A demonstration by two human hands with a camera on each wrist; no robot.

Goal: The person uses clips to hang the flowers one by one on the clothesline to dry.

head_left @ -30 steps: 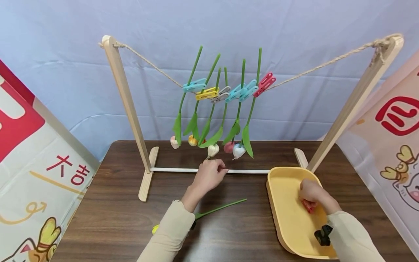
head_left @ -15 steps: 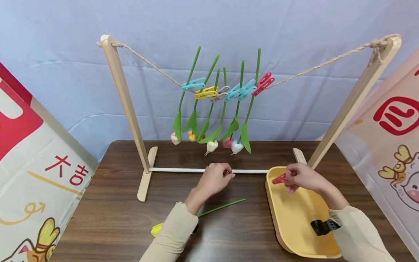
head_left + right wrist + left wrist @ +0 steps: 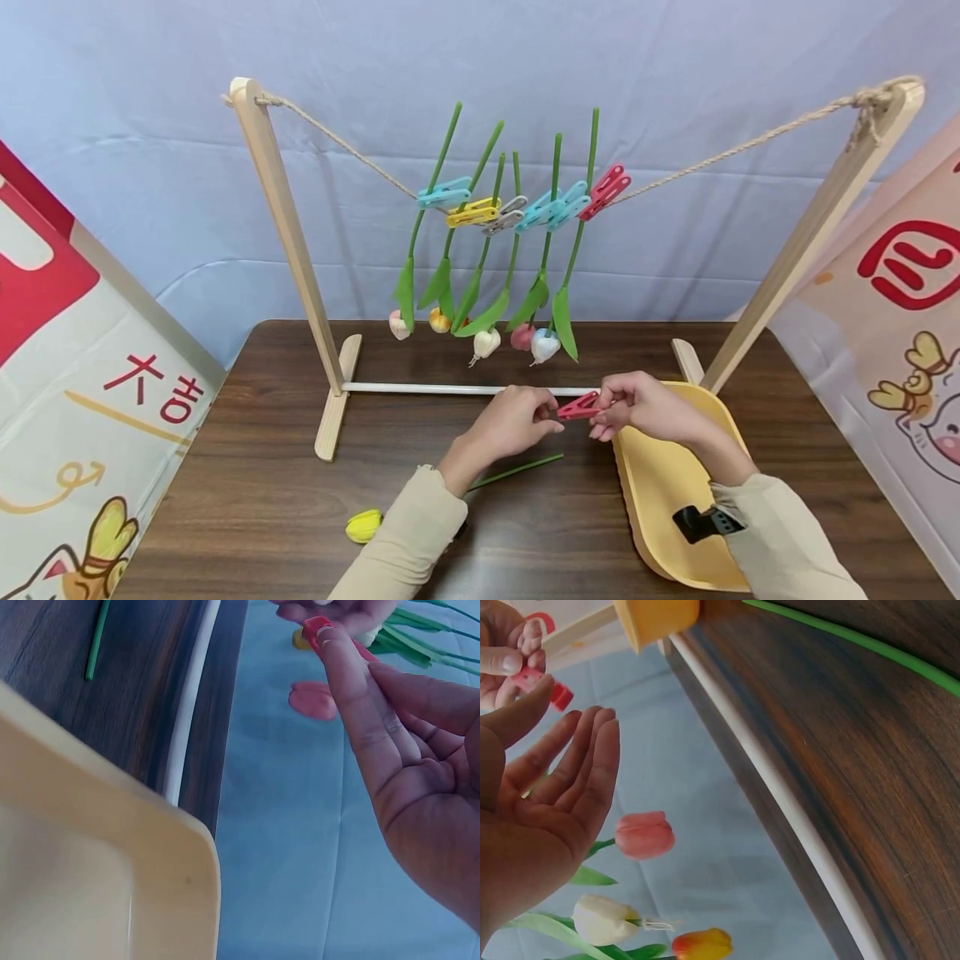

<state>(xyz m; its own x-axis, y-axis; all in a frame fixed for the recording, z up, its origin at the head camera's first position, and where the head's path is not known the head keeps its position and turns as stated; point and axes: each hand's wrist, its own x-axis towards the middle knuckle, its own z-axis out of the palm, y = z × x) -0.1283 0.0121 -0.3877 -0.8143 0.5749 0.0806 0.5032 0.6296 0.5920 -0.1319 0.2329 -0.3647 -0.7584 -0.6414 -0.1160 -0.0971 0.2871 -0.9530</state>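
A red clothespin [image 3: 579, 406] is pinched between the thumb and fingers of my right hand [image 3: 647, 406], over the yellow bin's left edge. My left hand [image 3: 512, 423] is just left of the clothespin, its fingertips close to it. In the left wrist view the left hand [image 3: 562, 787] has loosely bent fingers, a gap below the thumb, and nothing held. Below the left forearm lies a yellow tulip [image 3: 363, 526] with its green stem [image 3: 517, 472] on the table, partly hidden by the sleeve. The right wrist view shows the clothespin [image 3: 319, 631] at the right fingertips.
Several tulips hang upside down from a rope [image 3: 337, 140], held by blue, yellow, grey and red clothespins [image 3: 606, 192]. The rope spans two wooden posts [image 3: 288, 233], joined low by a white bar [image 3: 427, 389]. A yellow bin [image 3: 637, 521] stands on the brown table [image 3: 247, 500] at right.
My right hand has risen out of the bin with a red clothespin and moved left toward my left hand. The left hand has shifted slightly right and down.
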